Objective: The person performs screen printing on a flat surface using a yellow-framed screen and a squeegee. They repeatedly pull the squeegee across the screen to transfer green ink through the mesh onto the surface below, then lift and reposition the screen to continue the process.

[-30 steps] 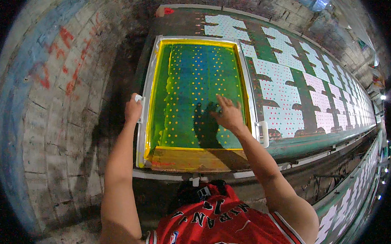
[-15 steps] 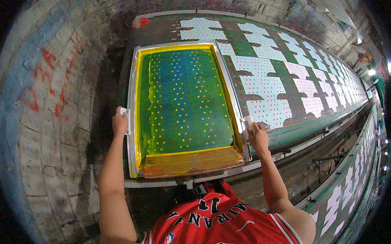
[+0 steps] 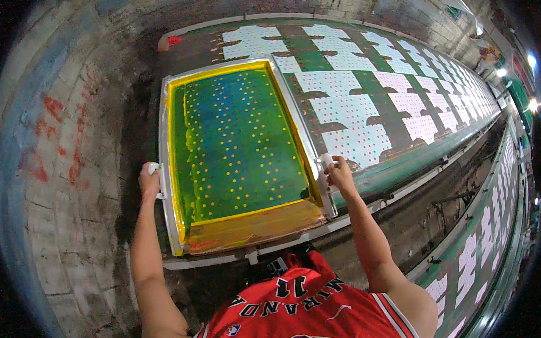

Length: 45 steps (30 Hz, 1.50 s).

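Note:
A screen-printing frame (image 3: 246, 232) lies in front of me on a long green table, slightly turned. Its green mesh (image 3: 240, 146) carries many yellow and orange dots, a bluish band down the middle and yellow ink along the edges. At the frame's left side, my left hand (image 3: 149, 181) is closed round a white handle (image 3: 155, 167). My right hand (image 3: 341, 173) grips the matching white handle (image 3: 325, 160) on the right side, its fingers curled and partly hidden. What lies beneath the mesh cannot be seen.
White dotted fabric pieces (image 3: 349, 115) lie in rows along the table (image 3: 413, 158), right of the frame and behind it. A red object (image 3: 174, 40) sits at the far left corner. A block wall (image 3: 62, 176) stands close on my left; a second table with fabric pieces (image 3: 467, 260) runs at right.
The whole scene has shifted left in the picture and tilted a little. Both hands keep their hold on the handles; the frame shows no clear move against the table.

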### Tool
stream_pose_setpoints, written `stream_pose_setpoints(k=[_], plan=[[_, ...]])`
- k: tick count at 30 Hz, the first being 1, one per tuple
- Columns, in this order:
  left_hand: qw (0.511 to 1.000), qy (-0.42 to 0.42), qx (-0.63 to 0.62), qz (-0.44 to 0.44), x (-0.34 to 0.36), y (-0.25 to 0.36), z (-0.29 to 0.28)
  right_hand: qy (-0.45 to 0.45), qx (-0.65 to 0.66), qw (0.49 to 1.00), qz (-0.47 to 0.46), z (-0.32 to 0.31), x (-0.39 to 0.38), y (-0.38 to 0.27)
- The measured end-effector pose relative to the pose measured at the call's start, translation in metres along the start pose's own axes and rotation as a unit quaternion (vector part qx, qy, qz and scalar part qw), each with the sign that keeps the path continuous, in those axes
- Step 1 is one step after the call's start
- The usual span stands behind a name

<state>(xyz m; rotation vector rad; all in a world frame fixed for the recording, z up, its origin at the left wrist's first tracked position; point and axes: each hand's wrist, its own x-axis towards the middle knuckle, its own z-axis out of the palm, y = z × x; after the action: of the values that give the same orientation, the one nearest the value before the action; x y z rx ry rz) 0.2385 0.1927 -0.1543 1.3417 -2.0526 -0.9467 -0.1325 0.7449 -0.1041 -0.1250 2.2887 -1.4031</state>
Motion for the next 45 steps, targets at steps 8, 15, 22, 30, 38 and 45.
stream_pose_setpoints(k=[8,15,22,30,38,45], plan=[[0.996,-0.040,-0.075,-0.023,-0.009,0.127,-0.049,0.006,0.010,0.999,-0.051,-0.026,0.011,-0.012],[0.997,0.010,-0.048,0.053,-0.056,0.205,0.060,0.045,0.015,0.997,-0.058,-0.154,0.070,-0.019],[0.992,-0.002,-0.124,-0.018,-0.130,0.270,0.223,0.099,-0.033,0.992,-0.064,-0.299,0.156,0.034],[0.991,-0.007,-0.133,-0.028,-0.187,0.316,0.300,0.053,-0.010,0.998,-0.041,-0.382,0.195,0.082],[0.995,0.000,-0.081,-0.060,-0.193,0.314,0.318,0.032,-0.014,0.999,-0.037,-0.403,0.203,0.088],[0.993,0.000,-0.104,-0.054,-0.204,0.326,0.318,0.046,-0.059,0.995,-0.065,-0.411,0.204,0.090]])
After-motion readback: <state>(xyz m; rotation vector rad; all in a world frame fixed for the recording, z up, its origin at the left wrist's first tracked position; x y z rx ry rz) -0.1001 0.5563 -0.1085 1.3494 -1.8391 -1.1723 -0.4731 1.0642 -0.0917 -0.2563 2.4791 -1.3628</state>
